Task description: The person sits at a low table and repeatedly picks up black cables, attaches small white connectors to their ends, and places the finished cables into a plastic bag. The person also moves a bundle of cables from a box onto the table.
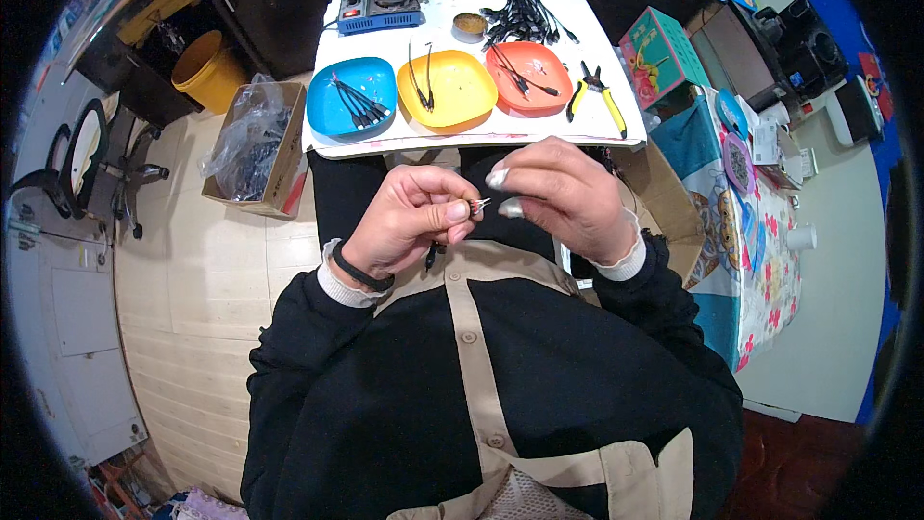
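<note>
In front of my chest, my left hand [412, 217] pinches a short cable between thumb and fingers. The cable's split wire ends [480, 204] stick out toward the right, and a black plug [432, 255] shows below the hand. Close to the wire ends is my right hand [570, 200], its thumb and index finger apart, with white coverings on their tips. Beyond my hands stand a blue tray [322, 116] with several black cables, a yellow tray [470, 101] and an orange tray [549, 58] with a few cables each. Yellow-handled wire strippers [594, 85] lie right of the orange tray.
A pile of black cables [520, 5], a round tin [470, 25] and a blue-fronted device [380, 19] occupy the table's far part. Left on the floor are a carton [289, 159] and a yellow bucket [210, 72]. A cloth-covered table [760, 279] stands at right.
</note>
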`<action>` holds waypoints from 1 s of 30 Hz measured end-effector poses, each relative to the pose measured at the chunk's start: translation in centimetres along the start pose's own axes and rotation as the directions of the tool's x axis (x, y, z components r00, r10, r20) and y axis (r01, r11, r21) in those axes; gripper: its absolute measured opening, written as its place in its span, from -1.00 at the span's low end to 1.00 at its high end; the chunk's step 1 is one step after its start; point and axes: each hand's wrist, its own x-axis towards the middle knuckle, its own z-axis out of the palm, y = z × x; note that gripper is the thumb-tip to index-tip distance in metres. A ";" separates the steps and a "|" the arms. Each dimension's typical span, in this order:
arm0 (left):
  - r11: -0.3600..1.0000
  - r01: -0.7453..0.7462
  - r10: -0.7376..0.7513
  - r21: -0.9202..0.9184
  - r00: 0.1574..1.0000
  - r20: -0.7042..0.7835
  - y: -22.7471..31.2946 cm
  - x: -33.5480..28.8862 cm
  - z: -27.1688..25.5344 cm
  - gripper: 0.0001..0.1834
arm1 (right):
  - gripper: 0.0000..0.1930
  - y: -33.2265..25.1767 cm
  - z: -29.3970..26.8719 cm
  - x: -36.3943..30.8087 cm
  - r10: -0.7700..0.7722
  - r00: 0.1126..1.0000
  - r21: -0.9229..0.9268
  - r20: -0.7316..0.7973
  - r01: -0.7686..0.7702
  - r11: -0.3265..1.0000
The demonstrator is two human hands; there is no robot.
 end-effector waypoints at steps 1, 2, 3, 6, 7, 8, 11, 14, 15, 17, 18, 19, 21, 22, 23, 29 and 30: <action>1.000 0.019 -0.019 -0.007 1.000 -0.013 0.2 -0.1 0.2 -0.83 | -0.63 0.1 0.4 0.1 -0.048 0.999 0.016 -0.010 0.048 0.999; 0.999 0.038 -0.038 -0.013 0.999 -0.027 0.4 -0.3 0.4 -0.84 | -0.64 0.1 0.7 0.1 -0.095 0.995 0.027 -0.021 0.096 0.995; 0.999 0.026 -0.027 -0.030 0.999 -0.030 -0.1 0.0 0.5 -0.84 | -0.66 0.4 0.6 0.1 -0.087 0.996 0.028 -0.008 0.087 0.996; 0.999 0.041 -0.040 0.014 0.998 -0.042 0.4 0.1 0.7 -0.85 | -0.75 0.3 1.2 0.2 -0.039 0.999 0.052 -0.023 0.041 0.998; 0.992 0.002 0.006 0.130 0.998 -0.059 0.4 0.2 0.8 -0.86 | -0.79 0.3 1.1 0.1 0.032 0.999 0.109 0.021 -0.034 0.994; 0.969 -0.031 0.050 0.244 0.996 -0.071 0.5 0.2 1.0 -0.87 | -0.82 0.3 1.0 0.0 0.103 0.992 0.162 0.068 -0.113 0.980; 0.501 -0.219 0.334 0.837 0.941 0.046 1.0 0.1 1.6 -0.88 | -0.88 0.2 0.8 -0.6 0.512 0.752 0.575 0.415 -0.653 0.493; 0.078 -0.386 0.461 0.919 0.831 0.310 0.8 0.7 1.9 -0.88 | -0.83 1.3 1.0 -0.6 0.395 0.556 0.674 0.731 -0.681 -0.288; 0.135 -0.357 0.451 0.924 0.853 0.264 0.8 0.6 1.9 -0.88 | -0.83 1.2 0.9 -0.7 0.440 0.559 0.686 0.703 -0.696 -0.212; 0.244 -0.292 0.422 0.925 0.891 0.170 0.8 0.3 1.7 -0.89 | -0.84 0.7 0.9 -0.7 0.526 0.565 0.681 0.636 -0.731 -0.038; 0.354 -0.269 0.417 0.896 0.903 0.106 0.7 0.2 1.6 -0.89 | -0.87 0.3 0.8 -0.6 0.572 0.639 0.672 0.515 -0.715 0.193; 0.459 -0.243 0.404 0.855 0.914 0.043 0.5 0.0 1.5 -0.89 | -0.86 -0.2 0.7 -0.5 0.571 0.718 0.592 0.398 -0.677 0.438; 0.613 -0.214 0.365 0.761 0.930 -0.033 0.3 -0.1 1.5 -0.89 | -0.83 -0.9 0.2 -0.3 0.450 0.874 0.301 0.184 -0.485 0.821; 0.665 -0.210 0.346 0.717 0.937 -0.046 0.2 0.0 1.4 -0.89 | -0.79 -1.2 0.0 -0.2 0.374 0.912 0.194 0.168 -0.402 0.895; 0.715 -0.205 0.325 0.669 0.944 -0.058 0.1 0.0 1.5 -0.89 | -0.80 -1.2 0.1 -0.1 0.313 0.940 0.138 0.139 -0.331 0.933; 0.526 -0.244 0.422 0.815 0.907 -0.001 -0.7 -0.4 1.9 -0.89 | -0.87 -1.9 0.8 -0.6 0.632 0.649 0.613 0.423 -0.719 0.327; 0.655 -0.230 0.376 0.720 0.925 -0.047 -0.6 -0.4 1.9 -0.89 | -0.83 -1.6 0.5 -0.6 0.581 0.649 0.662 0.491 -0.712 0.236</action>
